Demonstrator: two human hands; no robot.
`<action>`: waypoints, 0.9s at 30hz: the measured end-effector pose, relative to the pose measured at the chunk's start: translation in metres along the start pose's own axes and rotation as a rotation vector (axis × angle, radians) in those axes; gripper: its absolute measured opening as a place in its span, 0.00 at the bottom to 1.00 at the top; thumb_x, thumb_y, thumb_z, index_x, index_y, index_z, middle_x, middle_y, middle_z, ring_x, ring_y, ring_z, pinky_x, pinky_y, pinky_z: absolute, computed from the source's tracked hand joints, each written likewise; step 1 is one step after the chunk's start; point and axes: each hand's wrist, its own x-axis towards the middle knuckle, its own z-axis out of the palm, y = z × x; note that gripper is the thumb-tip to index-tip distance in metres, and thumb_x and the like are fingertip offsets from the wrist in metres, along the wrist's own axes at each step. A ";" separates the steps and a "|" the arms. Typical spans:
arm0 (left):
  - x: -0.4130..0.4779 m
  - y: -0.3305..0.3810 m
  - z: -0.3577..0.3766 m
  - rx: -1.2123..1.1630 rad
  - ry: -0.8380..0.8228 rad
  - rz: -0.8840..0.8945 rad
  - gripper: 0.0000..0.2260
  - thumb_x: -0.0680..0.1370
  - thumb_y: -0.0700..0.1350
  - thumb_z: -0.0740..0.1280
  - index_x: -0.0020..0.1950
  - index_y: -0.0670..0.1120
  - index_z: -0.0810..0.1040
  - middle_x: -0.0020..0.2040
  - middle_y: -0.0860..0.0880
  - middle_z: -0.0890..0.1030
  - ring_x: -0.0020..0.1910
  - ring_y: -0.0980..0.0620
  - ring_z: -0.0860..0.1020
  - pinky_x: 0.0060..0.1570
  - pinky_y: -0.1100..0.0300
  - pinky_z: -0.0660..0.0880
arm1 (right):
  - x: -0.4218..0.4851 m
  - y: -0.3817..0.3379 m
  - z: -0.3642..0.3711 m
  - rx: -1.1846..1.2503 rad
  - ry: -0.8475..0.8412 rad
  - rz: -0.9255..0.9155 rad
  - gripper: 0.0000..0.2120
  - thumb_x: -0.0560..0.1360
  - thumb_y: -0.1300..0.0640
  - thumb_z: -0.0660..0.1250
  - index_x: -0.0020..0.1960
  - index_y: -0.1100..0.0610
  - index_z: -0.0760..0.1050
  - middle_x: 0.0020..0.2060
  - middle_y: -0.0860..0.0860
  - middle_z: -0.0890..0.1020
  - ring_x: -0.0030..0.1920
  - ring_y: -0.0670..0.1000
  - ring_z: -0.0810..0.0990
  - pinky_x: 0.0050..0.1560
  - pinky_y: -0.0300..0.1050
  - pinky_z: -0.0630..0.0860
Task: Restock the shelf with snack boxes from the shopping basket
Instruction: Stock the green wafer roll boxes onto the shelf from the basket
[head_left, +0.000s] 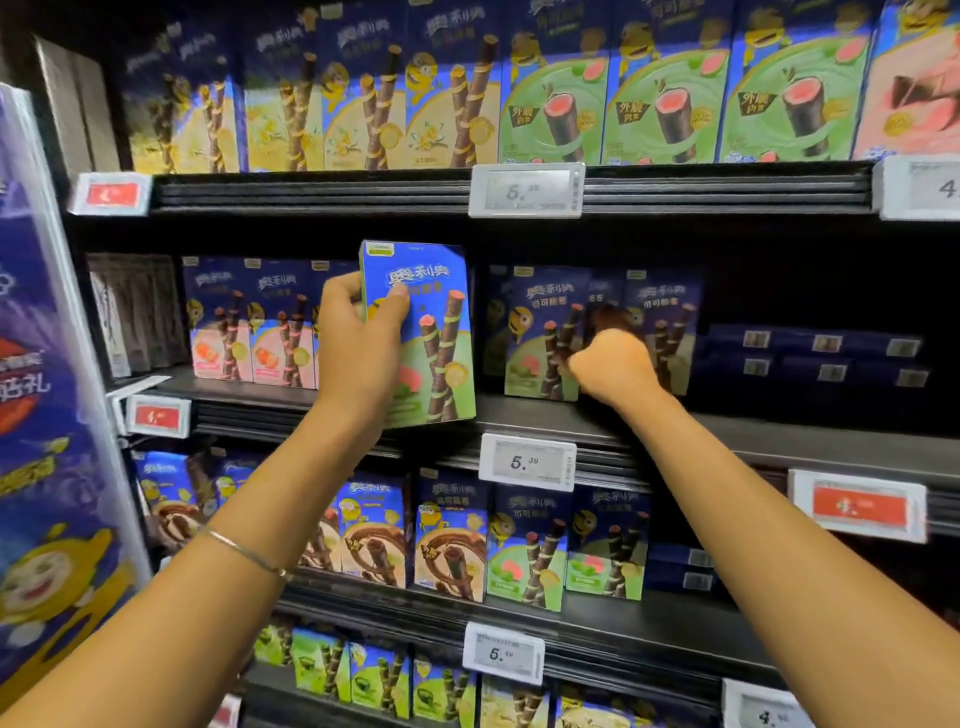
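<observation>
Left fingers (340, 291) grip a snack box (441, 332); right fingers (581, 361) curl at shelved boxes (537, 322), hold unclear.

The left grip (358, 338) holds a blue-and-green snack box (431, 332) upright in front of the middle shelf (498, 410), thumb across its front. To its right, the right grip (613, 364), fingers curled out of sight, is up against matching shelved boxes (540, 332). A price tag (527, 462) hangs just below.

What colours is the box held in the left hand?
The box is blue on top and green below; the head view shows it.
</observation>
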 end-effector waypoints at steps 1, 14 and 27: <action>0.000 0.000 0.000 -0.007 0.001 -0.004 0.09 0.84 0.43 0.66 0.64 0.44 0.72 0.60 0.47 0.82 0.46 0.61 0.83 0.42 0.65 0.78 | 0.002 -0.004 0.005 -0.021 -0.019 0.001 0.05 0.77 0.61 0.64 0.48 0.63 0.76 0.45 0.60 0.78 0.44 0.58 0.73 0.46 0.45 0.70; 0.012 0.000 -0.003 -0.082 0.001 -0.067 0.10 0.84 0.42 0.67 0.65 0.42 0.73 0.49 0.54 0.83 0.38 0.66 0.83 0.36 0.68 0.77 | 0.037 -0.034 0.039 -0.098 0.030 0.000 0.23 0.75 0.57 0.73 0.67 0.61 0.72 0.63 0.62 0.79 0.64 0.62 0.78 0.62 0.52 0.75; 0.007 0.005 0.002 -0.127 -0.026 -0.085 0.09 0.84 0.42 0.66 0.64 0.42 0.73 0.44 0.56 0.86 0.40 0.60 0.85 0.42 0.59 0.81 | 0.012 -0.018 0.012 0.162 0.073 -0.037 0.17 0.76 0.54 0.72 0.60 0.64 0.78 0.54 0.61 0.82 0.56 0.62 0.80 0.51 0.49 0.77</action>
